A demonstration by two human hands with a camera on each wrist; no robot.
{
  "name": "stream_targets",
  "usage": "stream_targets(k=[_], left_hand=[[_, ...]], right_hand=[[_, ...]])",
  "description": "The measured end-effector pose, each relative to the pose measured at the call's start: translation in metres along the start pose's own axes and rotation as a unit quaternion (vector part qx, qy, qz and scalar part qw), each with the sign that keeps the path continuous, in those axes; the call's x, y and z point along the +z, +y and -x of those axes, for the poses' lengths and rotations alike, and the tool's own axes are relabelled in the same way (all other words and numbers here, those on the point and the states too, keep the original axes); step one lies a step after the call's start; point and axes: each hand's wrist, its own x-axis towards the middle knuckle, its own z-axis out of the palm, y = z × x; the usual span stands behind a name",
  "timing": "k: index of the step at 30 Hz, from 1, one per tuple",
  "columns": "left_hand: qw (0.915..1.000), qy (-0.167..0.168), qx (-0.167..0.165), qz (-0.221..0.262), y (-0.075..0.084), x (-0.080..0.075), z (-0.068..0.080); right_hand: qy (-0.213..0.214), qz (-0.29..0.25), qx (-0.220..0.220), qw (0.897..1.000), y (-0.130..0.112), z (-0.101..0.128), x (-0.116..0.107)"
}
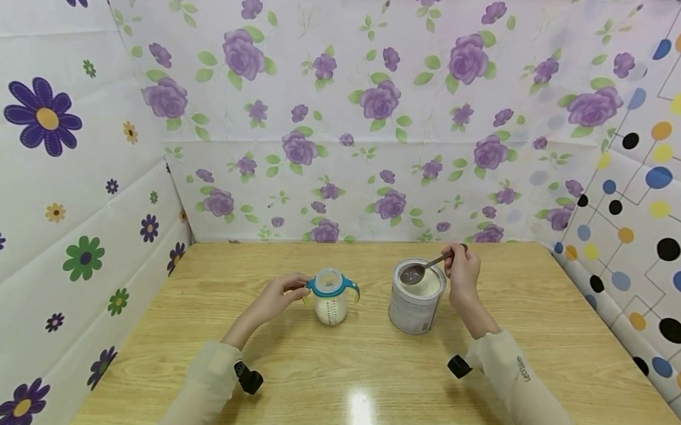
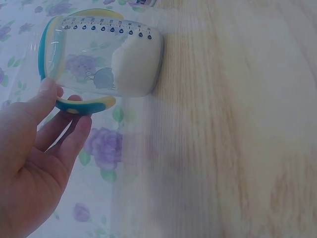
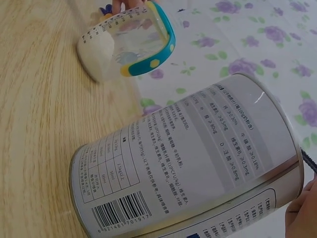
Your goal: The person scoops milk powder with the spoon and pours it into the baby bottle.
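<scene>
On the table (image 1: 367, 391), the bottle (image 1: 331, 299) handle is pinched by the left hand (image 1: 280, 295) while the spoon (image 1: 423, 269), gripped by the right hand (image 1: 463, 272), is held over the open tin (image 1: 416, 298); a level transfer into the bottle mouth is judged the next requirement.

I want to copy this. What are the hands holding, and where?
The right hand pinches a metal spoon by its handle end. The left hand holds the clear baby bottle by its teal side handle.

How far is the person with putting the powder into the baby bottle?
Done: the bottle already holds white powder at its bottom. In hand: the right hand holds the spoon above the open tin; the left hand steadies the bottle's handle. Left: carrying this spoonful across.
</scene>
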Motion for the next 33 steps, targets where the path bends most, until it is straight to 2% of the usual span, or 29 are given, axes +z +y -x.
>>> stream_targets(k=[7,16,21,26,33], left_hand=[[1.0000,0.000,-0.002,-0.003,0.001,0.000,0.000],[1.0000,0.002,0.009,0.002,0.001,0.000,-0.001],[1.0000,0.001,0.000,0.001,0.002,0.000,-0.001],[0.9999,0.000,-0.014,0.002,0.003,-0.001,0.000],[1.0000,-0.003,-0.009,0.001,0.003,-0.001,0.001]], right_hand=[[-0.014,0.019,0.010,1.000,-0.013,0.014,0.002],[-0.015,0.025,0.016,0.999,-0.012,0.010,0.000],[-0.028,0.047,0.020,0.998,-0.015,0.013,0.000],[-0.034,0.058,0.029,0.997,-0.007,0.006,-0.003],[-0.034,0.075,0.026,0.996,0.009,-0.005,-0.009]])
